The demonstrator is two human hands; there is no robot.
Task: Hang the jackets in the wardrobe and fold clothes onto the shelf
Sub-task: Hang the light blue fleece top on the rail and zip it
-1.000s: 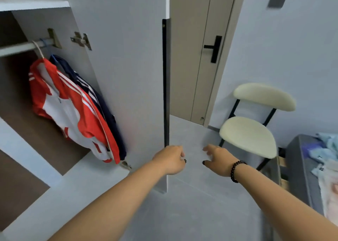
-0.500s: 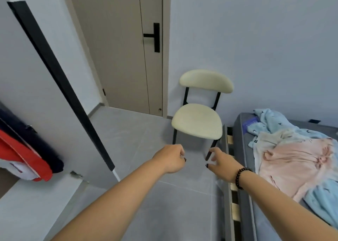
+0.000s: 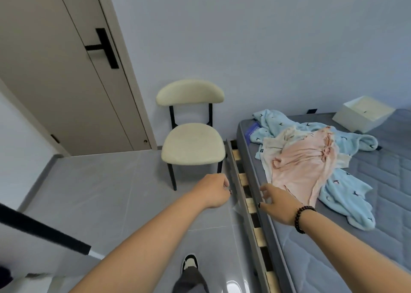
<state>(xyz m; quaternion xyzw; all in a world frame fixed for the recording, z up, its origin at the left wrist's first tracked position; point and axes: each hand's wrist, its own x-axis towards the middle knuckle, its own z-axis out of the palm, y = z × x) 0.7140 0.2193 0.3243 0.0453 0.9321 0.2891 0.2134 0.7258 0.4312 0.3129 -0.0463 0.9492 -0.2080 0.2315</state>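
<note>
Both arms reach toward the bed point(image 3: 367, 203) at right, presumably to pick up the next garment for folding. The left hand point(image 3: 213, 190) is curled shut and empty; the right hand point(image 3: 275, 201) has fingers spread, holding nothing, just beside the pink top point(image 3: 304, 166) lying over the blue pyjamas point(image 3: 347, 192). Since a moment ago the view has swung right, and the hung jackets have left the frame
</note>
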